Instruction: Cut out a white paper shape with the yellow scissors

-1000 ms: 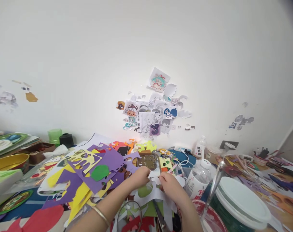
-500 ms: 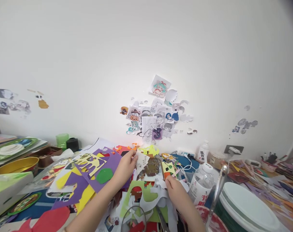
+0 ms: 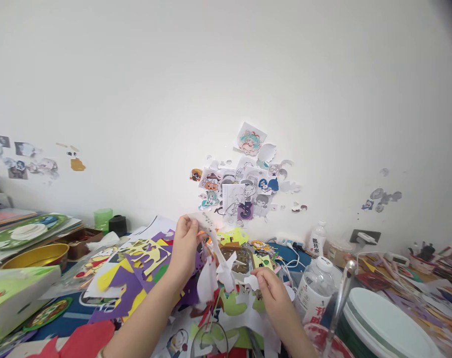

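My left hand (image 3: 184, 246) is closed on a cut paper scrap (image 3: 207, 223) with small printed marks, raised above the pile. White cut strips (image 3: 207, 281) dangle below it; whether they join the scrap I cannot tell. To the right, my right hand (image 3: 272, 291) pinches a white paper piece (image 3: 252, 282) between thumb and fingers. Between the hands, a clear shallow container (image 3: 241, 258) with brownish contents is partly covered by paper. Green paper cut-outs (image 3: 236, 303) lie beneath, near a round wire-like loop (image 3: 226, 335).
Purple and yellow paper scraps (image 3: 127, 283) spread at left, beside a tissue pack (image 3: 24, 293) and a gold tin (image 3: 39, 256). At right stand water bottles (image 3: 315, 288), a white-lidded tub (image 3: 390, 318) and a metal handle (image 3: 339, 303). Cut-out drawings (image 3: 244, 184) cover part of the wall.
My left hand has risen and moved left, lifting the printed scrap; white strips now hang below it. My right hand has shifted slightly right and stays closed on white paper.
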